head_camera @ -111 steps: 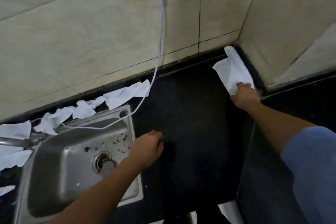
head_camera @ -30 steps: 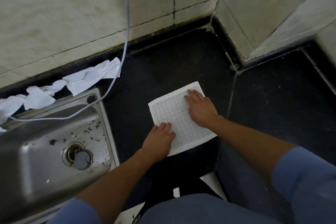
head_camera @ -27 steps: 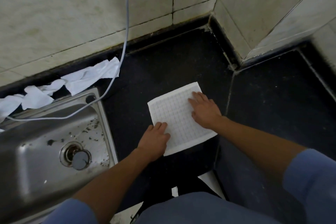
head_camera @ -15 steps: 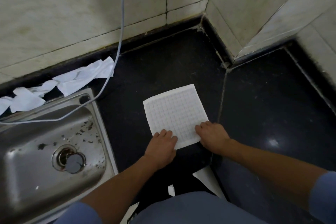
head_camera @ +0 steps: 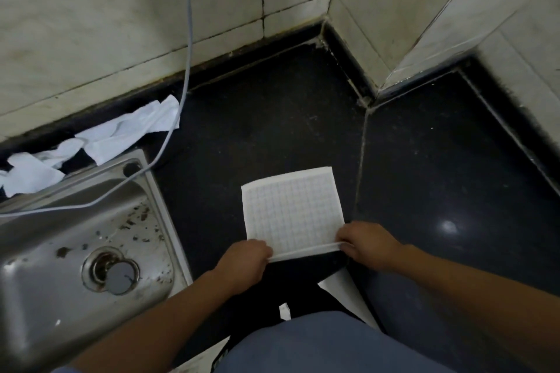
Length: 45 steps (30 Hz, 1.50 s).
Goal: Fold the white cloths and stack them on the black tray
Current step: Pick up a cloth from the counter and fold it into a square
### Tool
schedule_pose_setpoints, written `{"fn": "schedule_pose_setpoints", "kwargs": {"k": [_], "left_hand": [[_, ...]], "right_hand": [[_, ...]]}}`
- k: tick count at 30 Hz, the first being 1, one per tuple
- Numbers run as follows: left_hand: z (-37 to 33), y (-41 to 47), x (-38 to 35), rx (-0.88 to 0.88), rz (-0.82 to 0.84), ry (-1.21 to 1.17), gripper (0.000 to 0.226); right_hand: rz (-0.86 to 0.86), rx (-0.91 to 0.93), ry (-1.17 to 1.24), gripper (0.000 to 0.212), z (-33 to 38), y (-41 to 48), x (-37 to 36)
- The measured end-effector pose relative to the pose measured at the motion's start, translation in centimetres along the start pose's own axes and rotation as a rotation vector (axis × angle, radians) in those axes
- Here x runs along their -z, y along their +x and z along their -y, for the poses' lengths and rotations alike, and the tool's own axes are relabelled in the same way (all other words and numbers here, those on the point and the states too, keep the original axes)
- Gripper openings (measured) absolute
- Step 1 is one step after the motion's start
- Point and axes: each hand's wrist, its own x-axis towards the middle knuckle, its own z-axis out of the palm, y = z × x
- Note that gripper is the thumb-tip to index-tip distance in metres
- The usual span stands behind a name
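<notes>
Hands [head_camera: 246, 262] pinch squarish cloth's [head_camera: 292, 212] near edge.

the fingertips of the left hand [head_camera: 245, 260] and right hand [head_camera: 368, 247] are out of sight under the lifted near edge of the cloth [head_camera: 292, 212], and whether the dark surface [head_camera: 266, 130] beneath is a tray or counter cannot be told. the sink [head_camera: 165, 212] is cut off at the left and bottom, the crumpled cloths [head_camera: 121, 136] behind it run off the left edge, and the cable [head_camera: 188, 39] leaves at the top.
</notes>
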Motion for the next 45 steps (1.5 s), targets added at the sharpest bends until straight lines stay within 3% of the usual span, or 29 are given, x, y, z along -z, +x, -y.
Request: {"fn": "schedule_pose_setpoints", "kwargs": {"k": [4, 7, 12, 18, 20, 23, 26, 29, 33, 37, 42, 45], "left_hand": [[1.5, 0.8, 3.7, 0.120, -0.224, -0.261, 0.018], [2.9, 3.1, 7.0, 0.256, -0.311, -0.319, 0.013], [5.3, 6.9, 8.6, 0.490, -0.278, -0.324, 0.015], [5.1, 8.4, 7.5, 0.647, -0.196, -0.297, 0.022], [4.3, 7.7, 7.5, 0.629, -0.243, -0.200, 0.022], [3.1, 6.1, 7.2, 0.438, -0.383, -0.056, 0.025], [1.3, 4.8, 5.3, 0.252, -0.282, 0.015, 0.015], [1.0, 3.2, 2.7, 0.240, -0.161, 0.012, 0.014], [1.8, 2.2, 1.3, 0.258, -0.226, -0.046, 0.012], [2.0, 2.4, 1.7, 0.160, -0.346, 0.051, 0.005], [3.4, 2.9, 2.6, 0.162, -0.264, 0.218, 0.038], [3.5, 2.9, 2.8, 0.171, -0.223, 0.221, 0.043]], "right_hand": [[-0.173, -0.085, 0.159, 0.016, -1.1, 1.8, 4.5], [-0.298, -0.167, 0.236, 0.016, -1.2, 4.7, 7.6], [-0.269, -0.302, 0.221, 0.017, -1.3, 9.7, 8.7], [-0.287, -0.382, 0.116, 0.028, -1.3, 11.0, 7.6], [-0.370, -0.347, 0.038, 0.034, -1.1, 9.9, 7.6], [-0.498, -0.162, 0.037, 0.028, 0.2, 8.2, 6.6], [-0.315, -0.016, 0.064, 0.023, 2.1, 7.2, 4.2], [-0.229, -0.124, 0.147, 0.018, 1.2, 5.9, 2.2], [-0.282, -0.262, 0.215, 0.011, -1.6, 4.2, 1.4], [-0.324, -0.325, 0.205, 0.016, -1.3, 4.7, 2.4], [-0.332, -0.543, 0.330, 0.048, 0.3, 7.7, 4.2], [-0.301, -0.643, 0.466, 0.041, 0.6, 8.7, 4.7]]}}
